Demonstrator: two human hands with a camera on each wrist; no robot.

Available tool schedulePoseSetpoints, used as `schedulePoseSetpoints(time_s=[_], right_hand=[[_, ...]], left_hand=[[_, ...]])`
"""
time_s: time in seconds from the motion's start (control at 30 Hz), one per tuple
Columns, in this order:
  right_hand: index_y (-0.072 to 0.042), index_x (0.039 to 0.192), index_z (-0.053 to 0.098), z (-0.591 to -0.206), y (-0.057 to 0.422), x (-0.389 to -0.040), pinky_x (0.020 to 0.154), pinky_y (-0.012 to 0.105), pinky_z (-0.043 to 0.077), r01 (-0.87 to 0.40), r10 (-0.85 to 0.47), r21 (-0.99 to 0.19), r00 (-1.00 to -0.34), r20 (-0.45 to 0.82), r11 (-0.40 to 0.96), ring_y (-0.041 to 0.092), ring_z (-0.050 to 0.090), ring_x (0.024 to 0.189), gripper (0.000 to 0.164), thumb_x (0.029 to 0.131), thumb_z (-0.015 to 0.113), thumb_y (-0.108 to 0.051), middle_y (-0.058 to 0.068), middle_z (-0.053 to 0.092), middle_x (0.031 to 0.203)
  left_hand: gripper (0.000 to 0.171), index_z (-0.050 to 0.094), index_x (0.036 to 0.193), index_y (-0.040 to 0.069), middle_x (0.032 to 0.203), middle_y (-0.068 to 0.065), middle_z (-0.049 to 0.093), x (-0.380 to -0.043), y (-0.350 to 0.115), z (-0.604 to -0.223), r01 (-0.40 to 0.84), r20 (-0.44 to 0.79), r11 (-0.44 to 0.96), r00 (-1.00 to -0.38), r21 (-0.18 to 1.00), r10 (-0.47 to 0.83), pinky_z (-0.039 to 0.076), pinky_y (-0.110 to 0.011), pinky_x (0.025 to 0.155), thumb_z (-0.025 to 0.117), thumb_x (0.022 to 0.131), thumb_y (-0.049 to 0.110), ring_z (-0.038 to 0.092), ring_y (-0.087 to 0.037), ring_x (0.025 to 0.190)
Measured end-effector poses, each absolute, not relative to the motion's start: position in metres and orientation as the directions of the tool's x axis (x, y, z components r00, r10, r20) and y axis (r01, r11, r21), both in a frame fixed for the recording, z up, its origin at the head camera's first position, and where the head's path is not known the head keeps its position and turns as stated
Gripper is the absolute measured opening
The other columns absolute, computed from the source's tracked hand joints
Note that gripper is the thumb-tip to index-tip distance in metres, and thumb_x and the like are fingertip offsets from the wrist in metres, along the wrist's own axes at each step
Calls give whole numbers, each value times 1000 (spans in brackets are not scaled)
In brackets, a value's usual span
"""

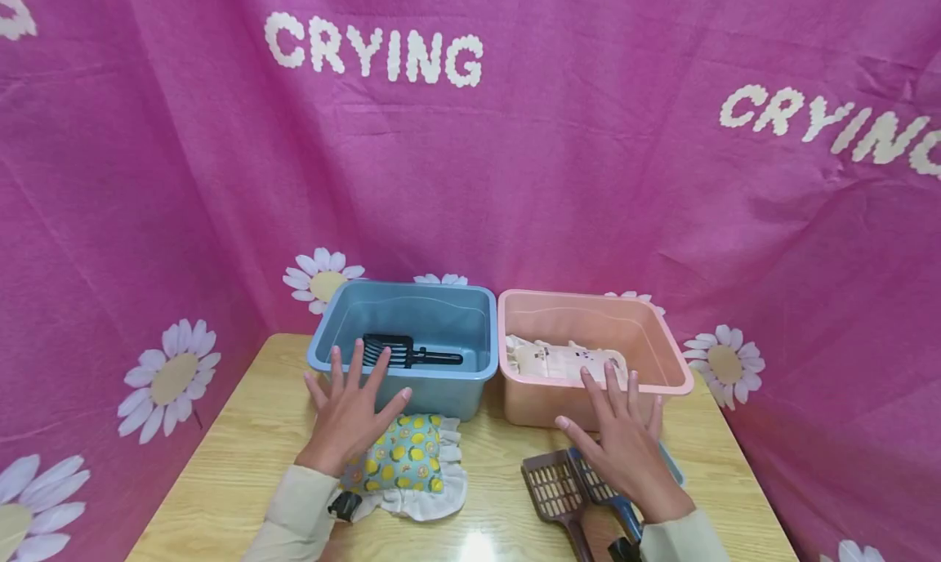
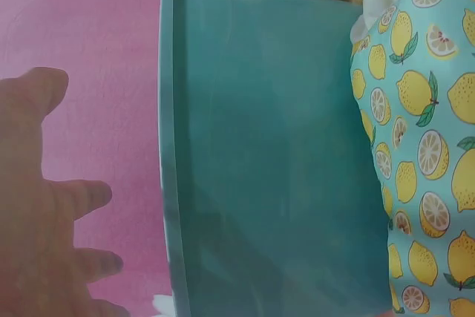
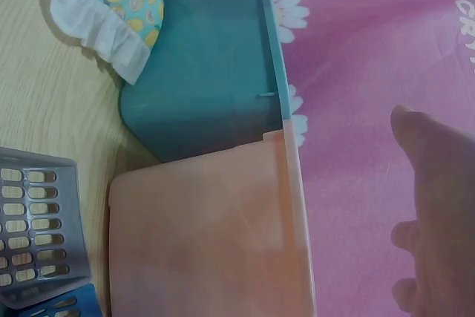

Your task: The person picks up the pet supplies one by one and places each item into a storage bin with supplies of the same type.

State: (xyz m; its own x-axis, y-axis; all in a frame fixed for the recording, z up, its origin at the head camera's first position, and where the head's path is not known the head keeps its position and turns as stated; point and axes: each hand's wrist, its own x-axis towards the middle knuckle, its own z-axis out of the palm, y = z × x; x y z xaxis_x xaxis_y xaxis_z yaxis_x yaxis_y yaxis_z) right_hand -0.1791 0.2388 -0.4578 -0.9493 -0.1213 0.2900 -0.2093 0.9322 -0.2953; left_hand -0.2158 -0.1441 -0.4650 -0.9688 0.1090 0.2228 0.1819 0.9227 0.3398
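My left hand (image 1: 347,419) is held with fingers spread over the front of a blue bin (image 1: 441,394), empty of any object. Inside that bin lies a black slotted scoop (image 1: 397,353). Below the left hand, a lemon-print cloth piece with a white ruffle (image 1: 408,456) lies against the bin's front. My right hand (image 1: 625,443), fingers also spread, hovers by the front of a pink bin (image 1: 544,407) and holds nothing. A cream ruffled cloth item (image 1: 562,361) with small dark prints sits in the pink bin. Partly under the right hand are a brown slotted scoop (image 1: 555,484) and a blue slotted scoop (image 1: 625,513).
The bins stand side by side at the back of a wooden table (image 1: 213,480). A magenta curtain (image 1: 573,178) with daisies and white lettering hangs close behind and along both sides. A light blue edge (image 1: 672,466) of another thing shows beside the right hand.
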Motion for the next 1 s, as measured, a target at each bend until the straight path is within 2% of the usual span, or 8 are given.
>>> schedulePoseSetpoints(time_s=[0.37,0.6,0.73,0.87,1.0], right_hand=[[-27,155,20,-460,242,-177,105,67,-19,-206,-119,-313,-953,278,927,41,-11,144,80,91,48,-64,11,2,161],[-24,155,22,-463,243,-178,104,69,-16,-190,-104,-309,-956,275,932,44,-9,144,81,90,49,-64,11,1,162],[-23,155,22,-464,244,-177,104,69,-18,-180,-95,-313,-959,268,932,41,-10,144,82,90,48,-66,10,0,162],[-24,155,20,-464,245,-175,105,67,-19,-174,-91,-310,-960,265,935,41,-11,145,83,89,49,-66,12,3,162],[-24,155,21,-463,245,-172,105,65,-21,-166,-88,-310,-964,251,936,40,-12,145,84,89,49,-66,14,4,161]], left_hand=[[82,23,155,25,162,-13,-1,-219,-150,-464,155,220,931,-972,331,83,-14,-75,100,38,89,72,-14,-45,143],[81,23,155,25,162,-14,3,-223,-151,-463,158,228,929,-970,336,83,-14,-75,101,41,89,71,-11,-46,143],[82,24,155,25,161,-15,4,-226,-155,-461,159,230,930,-969,332,83,-18,-73,100,40,89,71,-7,-48,143],[83,24,155,24,161,-16,4,-229,-161,-460,157,230,929,-970,335,81,-22,-71,99,41,89,71,-7,-48,143],[83,24,155,23,161,-16,4,-229,-166,-460,151,237,927,-969,344,70,-20,-73,99,41,89,71,-9,-48,143]])
